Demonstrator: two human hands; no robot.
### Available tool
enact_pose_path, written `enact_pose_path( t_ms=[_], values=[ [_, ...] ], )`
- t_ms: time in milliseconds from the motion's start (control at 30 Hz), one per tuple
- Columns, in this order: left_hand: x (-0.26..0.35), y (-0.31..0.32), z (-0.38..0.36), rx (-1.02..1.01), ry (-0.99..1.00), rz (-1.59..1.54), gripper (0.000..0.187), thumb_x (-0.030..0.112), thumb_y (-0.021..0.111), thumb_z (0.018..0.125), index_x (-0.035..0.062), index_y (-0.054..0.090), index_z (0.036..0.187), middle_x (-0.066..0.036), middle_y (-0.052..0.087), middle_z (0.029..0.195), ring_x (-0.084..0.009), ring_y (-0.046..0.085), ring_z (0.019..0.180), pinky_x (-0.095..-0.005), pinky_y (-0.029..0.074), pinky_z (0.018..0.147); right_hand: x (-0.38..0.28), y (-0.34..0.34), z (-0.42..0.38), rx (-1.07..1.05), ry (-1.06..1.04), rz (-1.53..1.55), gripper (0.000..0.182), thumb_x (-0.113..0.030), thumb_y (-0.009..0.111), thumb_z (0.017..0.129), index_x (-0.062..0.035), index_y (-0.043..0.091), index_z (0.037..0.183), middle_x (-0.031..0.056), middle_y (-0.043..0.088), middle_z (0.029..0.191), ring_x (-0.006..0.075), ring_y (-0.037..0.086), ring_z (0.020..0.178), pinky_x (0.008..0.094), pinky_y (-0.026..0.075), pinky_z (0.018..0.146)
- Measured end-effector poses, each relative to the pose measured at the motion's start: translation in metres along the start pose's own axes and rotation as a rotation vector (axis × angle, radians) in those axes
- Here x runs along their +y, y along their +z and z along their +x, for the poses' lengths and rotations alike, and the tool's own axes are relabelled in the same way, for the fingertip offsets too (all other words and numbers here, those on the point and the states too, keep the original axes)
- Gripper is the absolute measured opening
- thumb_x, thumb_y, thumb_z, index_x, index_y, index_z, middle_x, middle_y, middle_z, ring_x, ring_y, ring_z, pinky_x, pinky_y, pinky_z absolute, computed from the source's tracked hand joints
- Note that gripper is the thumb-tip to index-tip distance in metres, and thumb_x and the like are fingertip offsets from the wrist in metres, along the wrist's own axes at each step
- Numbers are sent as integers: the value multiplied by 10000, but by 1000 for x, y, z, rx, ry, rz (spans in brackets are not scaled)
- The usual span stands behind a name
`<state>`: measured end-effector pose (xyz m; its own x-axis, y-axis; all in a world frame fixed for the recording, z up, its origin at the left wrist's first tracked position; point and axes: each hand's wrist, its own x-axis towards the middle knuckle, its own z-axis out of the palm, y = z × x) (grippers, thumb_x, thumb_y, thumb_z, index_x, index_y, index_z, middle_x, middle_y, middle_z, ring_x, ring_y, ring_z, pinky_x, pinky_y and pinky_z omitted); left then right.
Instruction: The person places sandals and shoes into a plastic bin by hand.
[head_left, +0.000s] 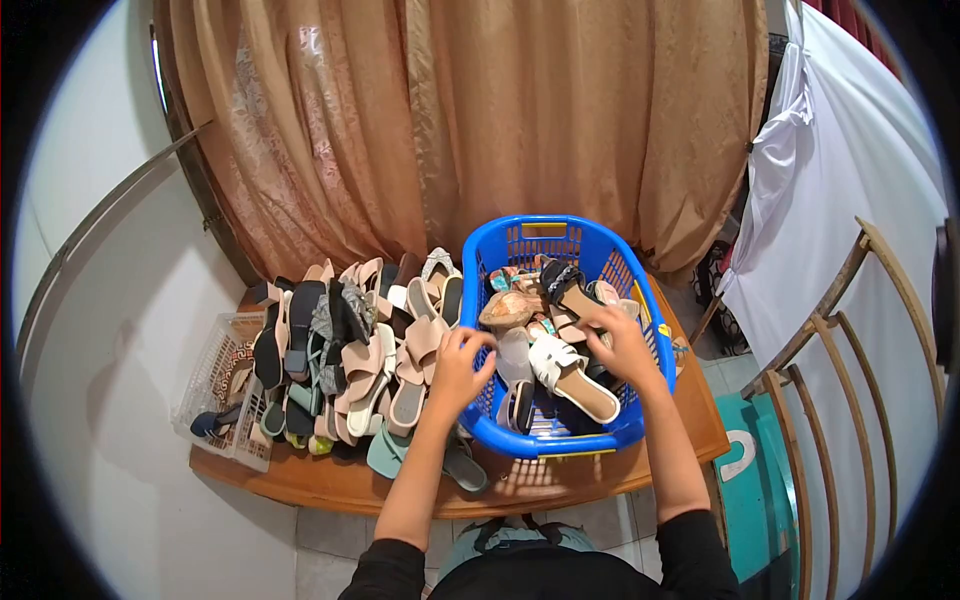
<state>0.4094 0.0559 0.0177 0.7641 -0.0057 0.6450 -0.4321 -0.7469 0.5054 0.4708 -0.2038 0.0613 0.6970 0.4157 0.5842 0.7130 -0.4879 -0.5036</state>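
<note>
A blue plastic basket [645,436] stands on the wooden table, holding several shoes. My left hand [463,368] is over the basket's left rim, fingers apart and holding nothing. Inside the basket, my right hand [618,345] is at a sandal with a black strap and tan insole [577,296]; its fingertips are partly hidden, so its grip is unclear. A white strapped sandal [575,378] lies just below that hand. Near the left hand are a woven tan shoe [508,309] and a pale shoe [514,355].
Many sandals [360,365] are heaped on the table [300,488] left of the basket. A white crate [255,452] with shoes sits at the far left. Brown curtains [560,120] hang behind, and a wooden rack [790,430] stands at the right.
</note>
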Motion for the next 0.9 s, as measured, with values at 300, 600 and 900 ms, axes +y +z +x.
enact_pose_path(
  t_ms=[300, 600, 900],
  values=[
    [-102, 133, 86, -458, -221, 264, 707, 121, 736, 613, 132, 406, 1239, -194, 480, 1138, -368, 477, 1079, -420, 408, 920, 143, 93, 42, -190, 483, -597, 786, -328, 762, 607, -133, 397, 1276, 194, 492, 1150, 331, 472, 1119, 481, 383, 906],
    [-115, 147, 92, -452, -324, 201, 748, 113, 737, 596, 178, 418, 1270, -193, 435, 1194, -390, 477, 1072, -442, 435, 893, 165, 92, 50, -247, 516, -693, 713, -349, 725, 620, -112, 454, 1235, 172, 547, 1047, 323, 528, 1010, 434, 436, 837],
    [-92, 115, 114, 157, -302, 83, 537, 211, 731, 646, 110, 563, 1146, -210, 579, 923, -355, 588, 842, -406, 485, 750, 164, 59, 59, -44, 569, -537, 630, -378, 688, 650, -34, 524, 1152, 205, 614, 995, 351, 595, 913, 429, 485, 780]
  ],
)
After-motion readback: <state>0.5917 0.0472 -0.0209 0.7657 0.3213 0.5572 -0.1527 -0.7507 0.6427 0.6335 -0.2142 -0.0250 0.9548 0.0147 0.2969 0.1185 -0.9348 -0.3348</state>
